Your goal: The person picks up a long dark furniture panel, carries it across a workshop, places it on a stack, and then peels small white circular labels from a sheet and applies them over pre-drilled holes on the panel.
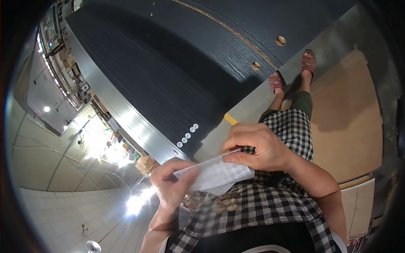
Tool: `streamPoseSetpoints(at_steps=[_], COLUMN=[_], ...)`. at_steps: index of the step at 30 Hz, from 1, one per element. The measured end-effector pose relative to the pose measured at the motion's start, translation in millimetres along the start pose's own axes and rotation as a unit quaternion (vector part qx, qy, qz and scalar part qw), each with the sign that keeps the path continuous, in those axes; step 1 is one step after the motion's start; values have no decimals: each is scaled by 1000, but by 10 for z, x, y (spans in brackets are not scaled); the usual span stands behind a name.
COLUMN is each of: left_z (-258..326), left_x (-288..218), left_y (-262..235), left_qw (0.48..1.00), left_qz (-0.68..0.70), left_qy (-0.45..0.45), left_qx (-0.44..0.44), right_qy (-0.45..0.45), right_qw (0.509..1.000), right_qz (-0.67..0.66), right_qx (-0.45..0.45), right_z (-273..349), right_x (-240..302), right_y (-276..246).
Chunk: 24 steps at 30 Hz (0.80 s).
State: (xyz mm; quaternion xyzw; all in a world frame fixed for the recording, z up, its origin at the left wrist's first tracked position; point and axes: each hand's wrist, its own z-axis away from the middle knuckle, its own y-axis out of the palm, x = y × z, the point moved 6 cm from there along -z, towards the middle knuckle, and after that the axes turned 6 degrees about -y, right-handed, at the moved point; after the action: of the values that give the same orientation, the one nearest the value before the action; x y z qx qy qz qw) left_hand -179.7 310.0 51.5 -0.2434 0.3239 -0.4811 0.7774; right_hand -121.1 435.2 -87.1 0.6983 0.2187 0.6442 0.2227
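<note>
A white sheet of round stickers [217,173] is held between my two hands in front of my checked apron. My left hand [171,179] pinches its left end, thumb on top. My right hand [263,147] grips the sheet's upper right edge, with thumb and curled fingers pressed together. Whether a loose sticker sits at the right fingertips is hidden. Just beyond the hands lies a large dark panel [156,80]. Several round white stickers [187,135] with printed marks form a slanting row near its close corner.
A silvery metal edge [122,111] borders the dark panel on the left. Ahead, another dark board [228,46] has round drilled holes [255,65] and a bare wood edge. A yellow strip [230,119] shows beside my right hand. Brown sheet board [348,118] lies at the right, near my sandalled feet.
</note>
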Motion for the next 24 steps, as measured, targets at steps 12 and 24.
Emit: streamPoseSetpoints(at_steps=[12, 24], left_z=[-31, -55], left_x=[161, 73], left_y=[37, 26], left_qw=[998, 998], left_qz=[32, -23], left_qy=[-25, 56], left_qx=[-39, -26], right_qy=[-152, -41], right_qw=[960, 994], right_qz=[234, 105], right_qx=[-27, 11], right_z=[16, -52], right_x=[132, -19], right_y=[30, 44])
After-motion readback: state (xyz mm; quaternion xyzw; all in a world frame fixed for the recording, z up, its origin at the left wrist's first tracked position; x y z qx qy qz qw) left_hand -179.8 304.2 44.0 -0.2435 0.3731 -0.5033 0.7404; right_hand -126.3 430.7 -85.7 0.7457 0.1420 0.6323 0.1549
